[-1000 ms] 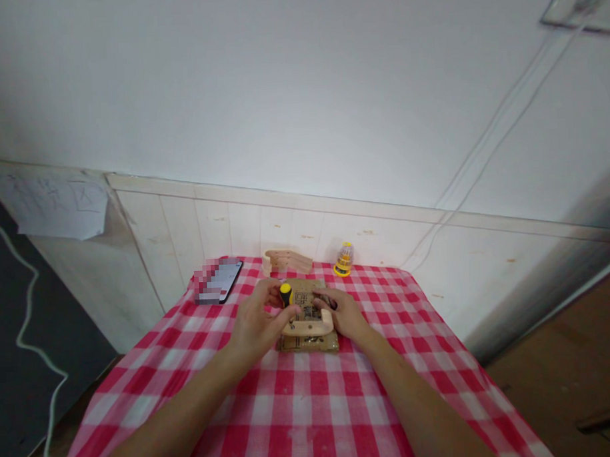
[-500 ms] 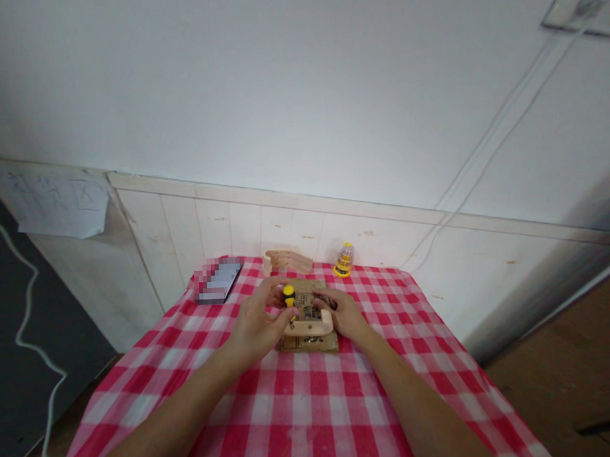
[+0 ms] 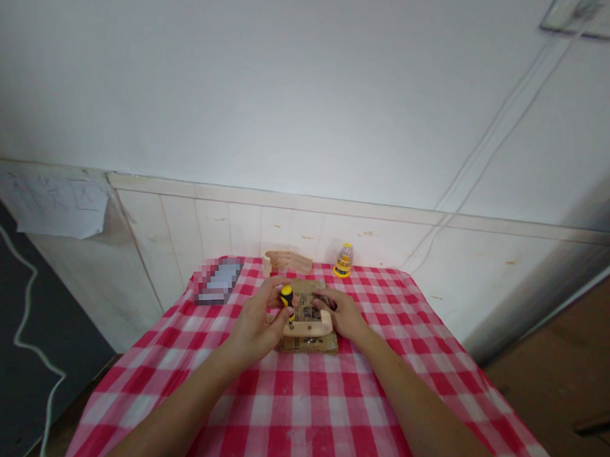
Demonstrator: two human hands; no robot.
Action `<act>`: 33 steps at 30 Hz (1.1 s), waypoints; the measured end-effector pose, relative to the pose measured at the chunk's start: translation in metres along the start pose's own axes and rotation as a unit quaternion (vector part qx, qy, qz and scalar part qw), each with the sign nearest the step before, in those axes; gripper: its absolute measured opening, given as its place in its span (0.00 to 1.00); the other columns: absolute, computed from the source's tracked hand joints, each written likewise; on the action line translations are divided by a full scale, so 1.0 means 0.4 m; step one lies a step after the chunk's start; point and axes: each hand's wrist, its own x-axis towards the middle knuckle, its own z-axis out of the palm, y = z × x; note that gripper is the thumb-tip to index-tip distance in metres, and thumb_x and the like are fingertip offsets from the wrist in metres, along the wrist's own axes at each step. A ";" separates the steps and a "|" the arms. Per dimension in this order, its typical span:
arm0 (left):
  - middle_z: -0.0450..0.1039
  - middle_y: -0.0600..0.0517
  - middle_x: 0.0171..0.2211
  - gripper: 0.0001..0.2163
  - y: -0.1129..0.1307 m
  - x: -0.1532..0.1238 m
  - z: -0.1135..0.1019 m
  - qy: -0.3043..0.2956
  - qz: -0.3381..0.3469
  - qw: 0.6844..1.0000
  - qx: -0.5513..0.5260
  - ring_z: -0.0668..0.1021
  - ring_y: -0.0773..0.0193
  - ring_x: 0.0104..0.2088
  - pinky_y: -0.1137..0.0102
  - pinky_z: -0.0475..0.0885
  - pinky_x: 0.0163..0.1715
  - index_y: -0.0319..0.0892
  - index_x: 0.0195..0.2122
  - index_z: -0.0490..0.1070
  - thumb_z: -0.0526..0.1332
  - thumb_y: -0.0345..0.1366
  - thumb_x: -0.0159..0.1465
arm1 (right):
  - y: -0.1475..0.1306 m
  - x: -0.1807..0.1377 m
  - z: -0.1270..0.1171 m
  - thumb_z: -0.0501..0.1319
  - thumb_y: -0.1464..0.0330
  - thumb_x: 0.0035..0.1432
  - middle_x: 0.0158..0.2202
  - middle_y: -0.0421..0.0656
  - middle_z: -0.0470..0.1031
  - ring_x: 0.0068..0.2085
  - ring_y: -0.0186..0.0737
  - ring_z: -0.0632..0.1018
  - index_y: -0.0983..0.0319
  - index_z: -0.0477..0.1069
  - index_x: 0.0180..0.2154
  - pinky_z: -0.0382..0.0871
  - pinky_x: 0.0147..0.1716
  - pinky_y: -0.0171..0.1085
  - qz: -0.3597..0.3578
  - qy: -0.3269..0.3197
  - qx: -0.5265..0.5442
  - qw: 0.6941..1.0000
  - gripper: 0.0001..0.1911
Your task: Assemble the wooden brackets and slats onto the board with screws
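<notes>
Between the thumb and fingers of my left hand (image 3: 258, 318) is a small screwdriver (image 3: 287, 297) with a yellow and black handle. It stands nearly upright, its lower end by a screw hole in a curved wooden piece (image 3: 311, 329). My right hand (image 3: 345, 314) grips the curled right end of that piece; some of its fingers are hidden behind the wood. Underneath lies a flat brown cardboard piece (image 3: 309, 346) with dark printing.
Behind my hands, more curved wooden pieces (image 3: 289, 262) stand near the wall. A clear and yellow screwdriver-bit container (image 3: 343, 260) is to their right. A phone (image 3: 219, 281) lies at the back left on the red checked tablecloth (image 3: 291, 415).
The screwdriver handle has tilted and turned slightly to the left in my left hand. My right hand and the wooden piece stay in nearly the same place.
</notes>
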 end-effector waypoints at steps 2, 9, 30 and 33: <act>0.80 0.50 0.40 0.16 0.001 -0.001 -0.003 0.008 0.019 0.999 0.031 0.84 0.60 0.39 0.71 0.82 0.33 0.45 0.54 0.66 0.60 0.32 0.65 | -0.001 -0.001 0.000 0.63 0.54 0.63 0.46 0.47 0.85 0.45 0.51 0.83 0.57 0.81 0.49 0.78 0.46 0.48 -0.001 -0.001 0.001 1.000 0.19; 0.80 0.49 0.38 0.14 0.003 0.005 -0.012 0.093 0.110 0.977 0.157 0.82 0.61 0.34 0.70 0.81 0.33 0.43 0.47 0.74 0.68 0.38 0.61 | 0.000 -0.001 0.000 0.63 0.54 0.63 0.47 0.47 0.84 0.46 0.52 0.83 0.56 0.81 0.50 0.78 0.47 0.50 -0.002 0.003 0.005 1.000 0.19; 0.82 0.49 0.44 0.16 -0.009 0.003 -0.005 0.066 0.077 0.989 0.104 0.84 0.61 0.39 0.68 0.83 0.40 0.47 0.53 0.76 0.64 0.33 0.63 | 0.000 0.002 0.001 0.63 0.55 0.64 0.48 0.47 0.84 0.47 0.51 0.83 0.56 0.81 0.50 0.77 0.48 0.49 -0.013 0.001 0.002 1.000 0.19; 0.81 0.48 0.44 0.18 -0.008 0.001 -0.001 0.058 0.043 0.995 0.063 0.84 0.60 0.40 0.70 0.83 0.36 0.46 0.55 0.72 0.63 0.32 0.64 | 0.001 0.002 0.000 0.63 0.55 0.64 0.48 0.48 0.84 0.47 0.51 0.83 0.57 0.81 0.50 0.77 0.48 0.49 -0.011 0.001 -0.002 1.000 0.19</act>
